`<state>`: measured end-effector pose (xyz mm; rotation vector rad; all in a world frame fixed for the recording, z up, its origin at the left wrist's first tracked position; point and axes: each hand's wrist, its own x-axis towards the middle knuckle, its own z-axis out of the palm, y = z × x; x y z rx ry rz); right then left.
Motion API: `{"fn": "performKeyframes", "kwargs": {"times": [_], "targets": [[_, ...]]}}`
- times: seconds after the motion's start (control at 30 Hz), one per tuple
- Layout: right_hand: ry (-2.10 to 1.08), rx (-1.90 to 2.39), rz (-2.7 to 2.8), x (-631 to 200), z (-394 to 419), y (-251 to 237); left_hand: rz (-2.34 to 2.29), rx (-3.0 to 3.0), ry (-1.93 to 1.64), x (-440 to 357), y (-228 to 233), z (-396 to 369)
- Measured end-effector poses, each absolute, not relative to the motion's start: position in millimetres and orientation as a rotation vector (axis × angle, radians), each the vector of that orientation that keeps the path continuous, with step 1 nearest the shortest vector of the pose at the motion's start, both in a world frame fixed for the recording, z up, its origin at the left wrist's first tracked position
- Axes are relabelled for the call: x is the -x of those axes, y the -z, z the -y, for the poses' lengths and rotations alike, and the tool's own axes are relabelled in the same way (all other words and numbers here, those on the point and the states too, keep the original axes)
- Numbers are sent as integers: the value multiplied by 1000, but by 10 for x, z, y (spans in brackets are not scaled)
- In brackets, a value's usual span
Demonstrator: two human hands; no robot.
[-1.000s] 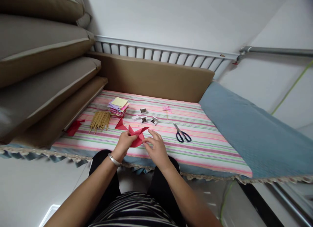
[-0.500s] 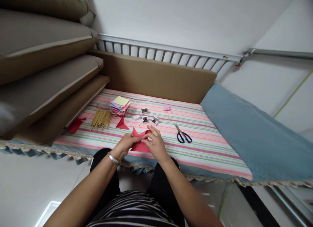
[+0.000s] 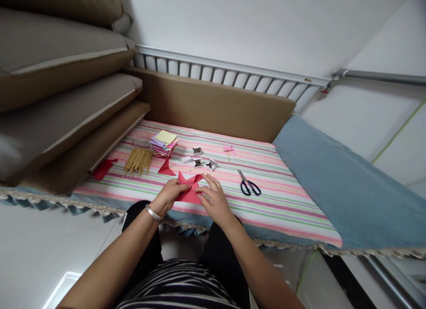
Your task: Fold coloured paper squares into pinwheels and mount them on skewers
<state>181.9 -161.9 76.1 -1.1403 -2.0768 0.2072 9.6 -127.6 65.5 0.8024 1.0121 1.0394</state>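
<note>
Your left hand [image 3: 170, 194] and right hand [image 3: 213, 199] both pinched the red folded paper [image 3: 189, 190]; uneven pressure risked tearing it or letting its flaps spring open.

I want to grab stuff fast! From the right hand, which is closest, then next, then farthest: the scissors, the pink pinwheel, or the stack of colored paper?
From the right hand:
1. Scissors, just to its right on the striped cloth.
2. Pink pinwheel, farther back, slightly right.
3. Stack of colored paper, far back on the left.
</note>
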Motion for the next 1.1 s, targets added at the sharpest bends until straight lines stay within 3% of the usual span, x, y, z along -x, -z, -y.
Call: {"fn": "performKeyframes", "kwargs": {"times": [1.1], "targets": [[-321, 1150, 2047, -1841, 1619, -765, -1023, -828, -1032, -124, -645, 1283]]}}
